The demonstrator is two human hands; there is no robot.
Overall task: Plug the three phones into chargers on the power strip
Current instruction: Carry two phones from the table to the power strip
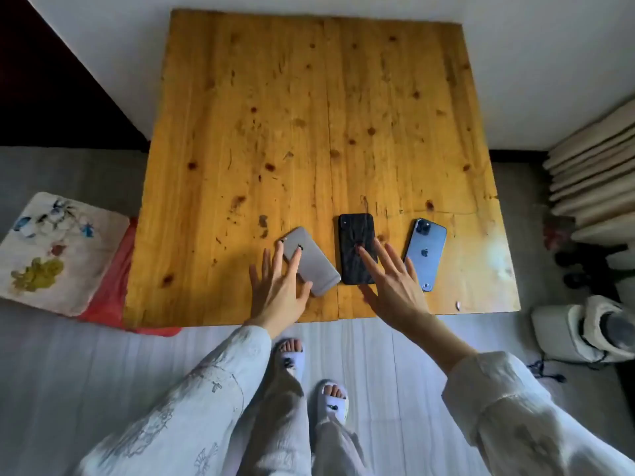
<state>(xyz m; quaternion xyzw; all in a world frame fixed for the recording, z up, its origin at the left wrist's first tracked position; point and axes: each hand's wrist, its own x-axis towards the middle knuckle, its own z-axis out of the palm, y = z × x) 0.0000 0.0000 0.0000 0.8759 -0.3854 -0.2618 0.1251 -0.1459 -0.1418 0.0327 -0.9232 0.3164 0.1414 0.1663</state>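
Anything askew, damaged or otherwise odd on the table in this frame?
The grey phone lies skewed, unlike the straighter black phone and blue phone. All three lie face down on the wooden table. No charger, cable or power strip shows on it.

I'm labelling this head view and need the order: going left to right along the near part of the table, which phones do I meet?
Grey phone, tilted → black phone → blue phone, all lying back-up on the wooden table.
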